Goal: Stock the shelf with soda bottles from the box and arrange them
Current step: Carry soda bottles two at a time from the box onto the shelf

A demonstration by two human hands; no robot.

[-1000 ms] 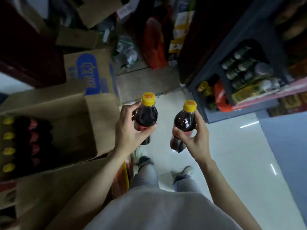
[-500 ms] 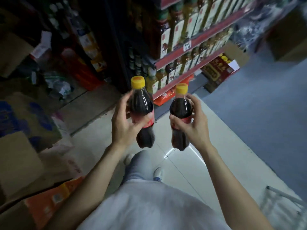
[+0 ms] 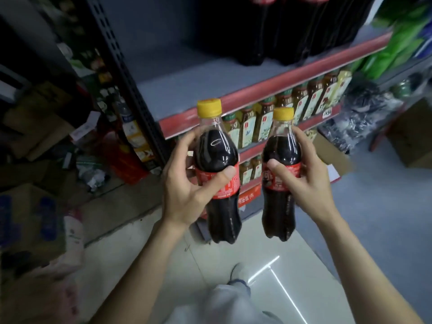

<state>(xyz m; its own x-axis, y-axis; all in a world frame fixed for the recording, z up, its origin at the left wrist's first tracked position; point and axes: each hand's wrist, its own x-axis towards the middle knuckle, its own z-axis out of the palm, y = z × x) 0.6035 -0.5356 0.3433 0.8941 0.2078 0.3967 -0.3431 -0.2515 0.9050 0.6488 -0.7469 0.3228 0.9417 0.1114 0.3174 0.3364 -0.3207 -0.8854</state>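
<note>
Two clear, glossy plastic soda bottles, the left bottle (image 3: 216, 160) and the right bottle (image 3: 281, 157), catch highlights on their smooth shoulders, each topped with a ribbed matt yellow plastic cap and wrapped in a shiny red film label. Behind them, a painted metal shelf (image 3: 187, 73) shows a matt grey deck. Pale floor tiles (image 3: 245, 251) gleam, polished and reflective. Brown cardboard boxes (image 3: 30, 220) at left look dull and rough.

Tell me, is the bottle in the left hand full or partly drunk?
Full, it seems: dark soda fills the left bottle up to its narrowing neck, and its yellow cap is on. Seal: cannot tell.
</note>
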